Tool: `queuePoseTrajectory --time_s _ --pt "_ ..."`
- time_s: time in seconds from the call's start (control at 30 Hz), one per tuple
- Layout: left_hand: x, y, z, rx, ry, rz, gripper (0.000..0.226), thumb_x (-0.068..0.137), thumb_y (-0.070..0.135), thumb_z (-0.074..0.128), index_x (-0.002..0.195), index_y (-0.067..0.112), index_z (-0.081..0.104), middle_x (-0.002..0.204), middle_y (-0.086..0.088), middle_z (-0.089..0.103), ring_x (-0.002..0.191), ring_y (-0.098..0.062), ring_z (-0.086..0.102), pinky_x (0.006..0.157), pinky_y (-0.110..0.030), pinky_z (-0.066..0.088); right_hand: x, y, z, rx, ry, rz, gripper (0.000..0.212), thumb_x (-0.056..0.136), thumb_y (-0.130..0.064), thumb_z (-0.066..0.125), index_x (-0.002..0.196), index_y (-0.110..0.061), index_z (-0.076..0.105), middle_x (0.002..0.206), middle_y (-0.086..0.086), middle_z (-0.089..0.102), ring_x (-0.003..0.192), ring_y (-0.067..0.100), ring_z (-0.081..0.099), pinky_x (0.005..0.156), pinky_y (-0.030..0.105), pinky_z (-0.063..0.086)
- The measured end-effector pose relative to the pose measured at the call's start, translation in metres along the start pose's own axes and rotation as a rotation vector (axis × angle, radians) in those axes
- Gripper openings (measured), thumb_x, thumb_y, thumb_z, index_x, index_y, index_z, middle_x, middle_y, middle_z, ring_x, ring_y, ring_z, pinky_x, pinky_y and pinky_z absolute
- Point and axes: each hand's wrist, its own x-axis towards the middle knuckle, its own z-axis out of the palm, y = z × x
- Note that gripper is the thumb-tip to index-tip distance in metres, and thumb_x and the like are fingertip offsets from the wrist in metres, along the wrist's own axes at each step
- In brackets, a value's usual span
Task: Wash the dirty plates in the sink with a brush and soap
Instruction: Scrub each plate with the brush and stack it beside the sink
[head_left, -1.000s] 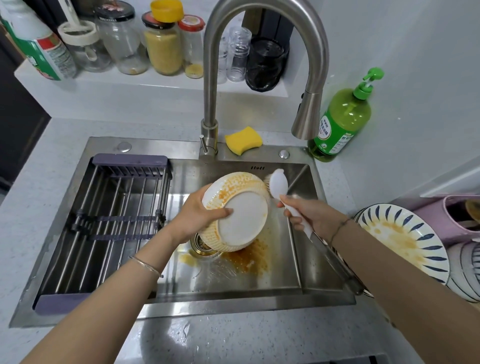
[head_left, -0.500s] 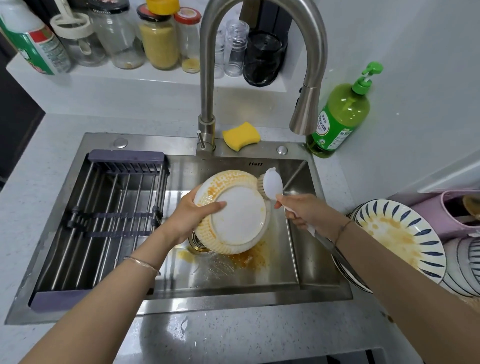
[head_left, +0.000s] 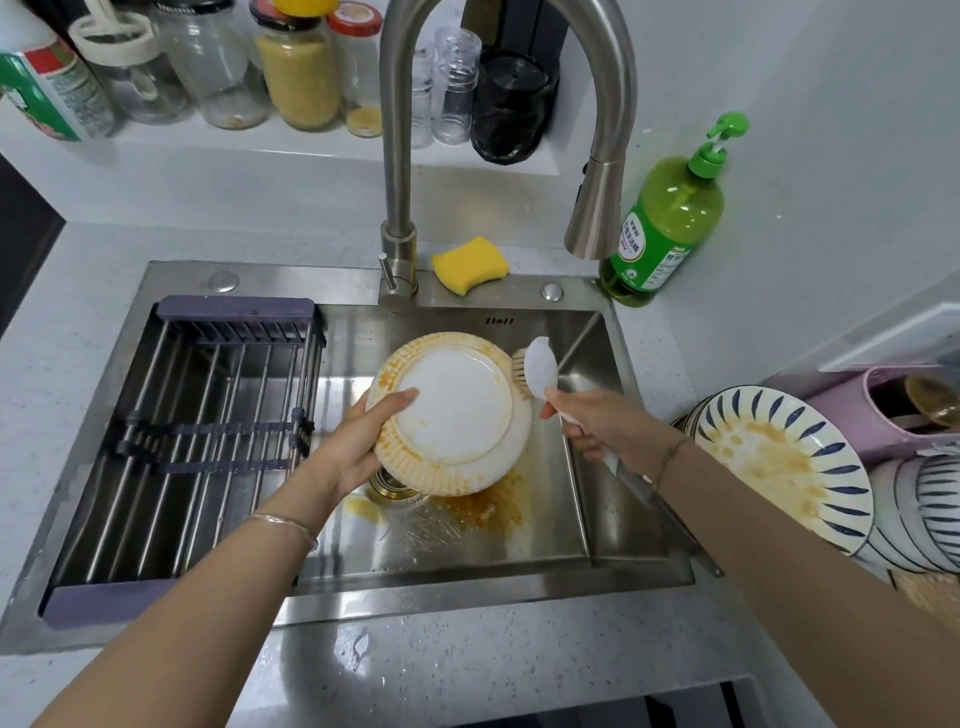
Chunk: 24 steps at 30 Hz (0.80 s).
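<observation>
Your left hand (head_left: 358, 441) holds the white ribbed plate (head_left: 452, 410) tilted over the sink (head_left: 519, 561), its underside towards you. Your thumb lies across the base, and the fingers are curled behind the sauce-stained rim. Your right hand's (head_left: 602, 426) fingers are wrapped around the white brush (head_left: 540, 369), with its bristles touching the plate's right edge. A dirty blue-striped plate (head_left: 779, 457) sits on the bench at the right. The green soap bottle (head_left: 665, 218) stands at the sink's back corner.

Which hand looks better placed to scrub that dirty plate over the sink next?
The right hand: it grips the brush, whose bristles sit against the stained rim of the plate. The left hand is busy gripping the plate, tilted above the sink.
</observation>
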Motion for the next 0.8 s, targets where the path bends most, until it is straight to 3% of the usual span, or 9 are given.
queuePoseTrajectory --time_s 0.13,0.27,0.37,0.53,0.67,0.8 --pt "0.006 -0.009 -0.001 -0.026 0.005 -0.024 0.058 0.078 0.020 0.068 0.133 0.015 0.051 0.118 -0.013 0.068 0.107 -0.027 0.066 0.075 -0.039 0.060 -0.011 0.026 0.005 -0.015 -0.044 0.051 0.032 0.097 -0.039 0.049 0.092 -0.011 0.064 0.047 -0.008 0.043 0.039 0.006 0.033 0.039 0.018 0.030" --pt "0.015 -0.021 0.005 -0.119 0.049 -0.071 0.055 0.086 0.020 0.065 0.138 0.014 0.048 0.122 -0.014 0.067 0.110 -0.029 0.064 0.073 -0.043 0.060 -0.005 0.025 0.003 0.009 0.042 0.019 0.032 0.097 -0.038 0.051 0.090 -0.010 0.064 0.046 -0.007 0.044 0.038 0.006 0.034 0.038 0.017 0.030" --pt "0.023 -0.027 0.011 -0.180 0.059 -0.092 0.055 0.088 0.022 0.065 0.139 0.015 0.046 0.125 -0.015 0.065 0.114 -0.032 0.062 0.079 -0.047 0.059 -0.010 0.028 0.013 0.079 0.114 -0.018 0.031 0.096 -0.036 0.053 0.088 -0.009 0.065 0.048 -0.005 0.044 0.038 0.006 0.034 0.036 0.017 0.030" --pt "0.028 -0.037 0.016 -0.263 0.091 -0.146 0.080 0.070 0.028 0.079 0.141 0.014 0.044 0.125 -0.016 0.065 0.116 -0.034 0.062 0.095 -0.056 0.051 -0.027 0.053 0.041 0.083 0.097 -0.039 0.027 0.095 -0.034 0.056 0.080 -0.014 0.066 0.052 -0.003 0.044 0.035 0.004 0.031 0.036 0.016 0.028" --pt "0.032 -0.042 0.023 -0.368 0.127 -0.176 0.054 0.086 0.021 0.069 0.135 0.010 0.048 0.124 -0.018 0.065 0.114 -0.035 0.062 0.090 -0.057 0.052 -0.019 0.050 0.025 0.154 0.210 -0.063 0.030 0.096 -0.034 0.055 0.082 -0.010 0.065 0.053 -0.002 0.045 0.035 0.004 0.033 0.035 0.016 0.028" --pt "0.033 -0.040 0.030 -0.368 0.131 -0.188 0.050 0.090 0.021 0.066 0.135 0.011 0.048 0.124 -0.017 0.065 0.113 -0.034 0.062 0.080 -0.055 0.056 -0.032 0.059 0.042 0.047 0.135 -0.110 0.025 0.096 -0.033 0.054 0.084 -0.015 0.066 0.053 -0.005 0.046 0.039 0.006 0.034 0.038 0.017 0.029"
